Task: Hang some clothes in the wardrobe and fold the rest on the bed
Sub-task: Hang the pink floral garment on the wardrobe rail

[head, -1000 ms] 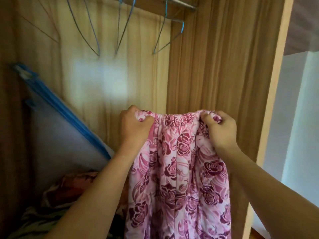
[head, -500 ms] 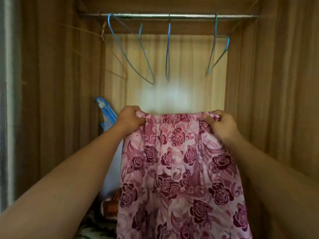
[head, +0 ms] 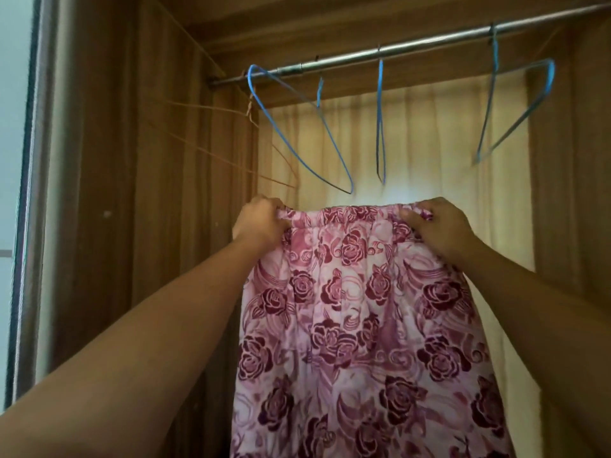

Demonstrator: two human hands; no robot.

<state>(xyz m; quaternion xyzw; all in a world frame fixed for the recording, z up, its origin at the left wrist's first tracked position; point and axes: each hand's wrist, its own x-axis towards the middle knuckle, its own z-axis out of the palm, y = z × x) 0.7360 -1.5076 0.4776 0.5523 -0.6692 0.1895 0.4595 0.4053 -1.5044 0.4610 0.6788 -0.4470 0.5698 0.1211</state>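
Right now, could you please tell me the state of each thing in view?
Pink rose-print garment: held up by its waistband, hanging below.
Left hand: gripping it.
Right hand: gripping it.
Blue wire hangers: empty, on rail.
Metal rail: mounted, bare of clothes.

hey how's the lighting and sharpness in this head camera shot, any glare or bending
Head view: a bright washed-out patch on the wardrobe back panel just above the floral garment; wood sides dim; rail slants, wide-angle bending at the edges; forearms near the camera look soft.
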